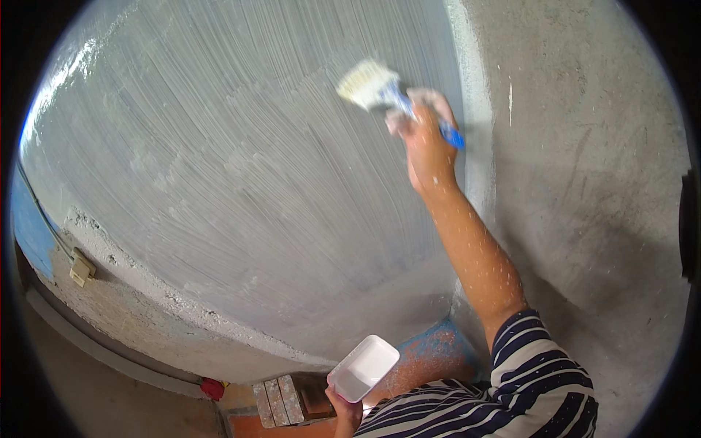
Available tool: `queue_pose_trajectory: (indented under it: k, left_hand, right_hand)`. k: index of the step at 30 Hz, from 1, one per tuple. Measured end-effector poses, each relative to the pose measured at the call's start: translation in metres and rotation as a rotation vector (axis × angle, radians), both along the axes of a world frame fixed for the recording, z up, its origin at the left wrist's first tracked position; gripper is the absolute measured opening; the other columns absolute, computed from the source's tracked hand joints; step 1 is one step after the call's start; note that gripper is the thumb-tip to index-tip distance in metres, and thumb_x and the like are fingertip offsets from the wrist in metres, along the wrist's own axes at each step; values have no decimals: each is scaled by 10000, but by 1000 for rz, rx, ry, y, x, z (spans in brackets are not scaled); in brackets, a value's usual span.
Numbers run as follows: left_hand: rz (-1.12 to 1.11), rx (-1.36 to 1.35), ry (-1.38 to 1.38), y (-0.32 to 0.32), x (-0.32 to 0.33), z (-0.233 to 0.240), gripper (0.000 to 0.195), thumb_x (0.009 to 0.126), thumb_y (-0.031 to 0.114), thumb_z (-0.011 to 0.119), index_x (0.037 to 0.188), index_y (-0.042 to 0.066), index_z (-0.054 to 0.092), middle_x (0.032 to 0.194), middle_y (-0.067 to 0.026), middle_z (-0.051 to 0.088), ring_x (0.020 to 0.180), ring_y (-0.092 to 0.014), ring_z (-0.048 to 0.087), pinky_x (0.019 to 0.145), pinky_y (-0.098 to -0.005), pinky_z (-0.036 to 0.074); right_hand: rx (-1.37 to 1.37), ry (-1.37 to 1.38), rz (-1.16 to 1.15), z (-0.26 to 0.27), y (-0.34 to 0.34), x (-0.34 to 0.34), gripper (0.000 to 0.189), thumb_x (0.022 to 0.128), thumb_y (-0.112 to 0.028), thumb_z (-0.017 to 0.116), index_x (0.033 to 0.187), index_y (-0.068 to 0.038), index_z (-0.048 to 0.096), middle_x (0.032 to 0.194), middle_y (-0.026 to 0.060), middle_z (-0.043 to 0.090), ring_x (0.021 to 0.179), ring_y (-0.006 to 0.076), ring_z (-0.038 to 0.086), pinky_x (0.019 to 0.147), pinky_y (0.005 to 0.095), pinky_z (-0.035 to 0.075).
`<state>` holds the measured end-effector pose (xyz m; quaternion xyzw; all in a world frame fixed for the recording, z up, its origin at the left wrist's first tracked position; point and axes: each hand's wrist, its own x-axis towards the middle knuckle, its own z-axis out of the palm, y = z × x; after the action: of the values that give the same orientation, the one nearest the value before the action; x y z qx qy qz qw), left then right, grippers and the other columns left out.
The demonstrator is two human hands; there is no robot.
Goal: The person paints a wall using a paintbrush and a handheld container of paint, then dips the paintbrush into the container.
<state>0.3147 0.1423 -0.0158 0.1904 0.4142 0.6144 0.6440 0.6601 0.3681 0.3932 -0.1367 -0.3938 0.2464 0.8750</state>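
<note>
My right hand (430,131), flecked with white paint, grips a wide paintbrush (391,90) by its blue handle. The pale, paint-coated bristles point to the upper left, in front of the streaked grey-white wall (263,164); I cannot tell whether they touch it. Low in the view, my left hand (346,409) holds a white plastic tub (366,368) by its near left side. Whitish liquid lies in the tub's lower end. Brush marks fan across the wall, and white spatters dot my right forearm.
To the right, a bare grey wall (575,142) meets the painted one at a corner. An electrical box (82,268) with a cable hangs at far left. Below stand a paint-spotted wooden stool (278,401) and a small red object (212,388). A rough ledge (181,301) edges the painted wall's bottom.
</note>
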Motion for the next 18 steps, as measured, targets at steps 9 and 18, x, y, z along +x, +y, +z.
queue_pose_trajectory:
  k: [9, 18]
  left_hand:
    - [-66, -12, -66, 2, 17, 5, 557, 910, 509, 435, 1335, 153, 495, 1299, -47, 574, 1240, -263, 513, 1050, -434, 391]
    - [-89, 30, -64, -3, 16, 13, 532, 880, 512, 493, 1288, 171, 495, 1264, -62, 569, 1204, -289, 532, 1009, -491, 437]
  right_hand:
    - [-768, 261, -141, -370, -33, 15, 91, 954, -69, 489, 1008, -56, 562, 758, 69, 587, 641, 137, 577, 576, 263, 461]
    - [-722, 257, -152, -254, -22, 28, 85, 975, -66, 485, 983, -88, 567, 793, 28, 582, 619, 93, 526, 546, 239, 424]
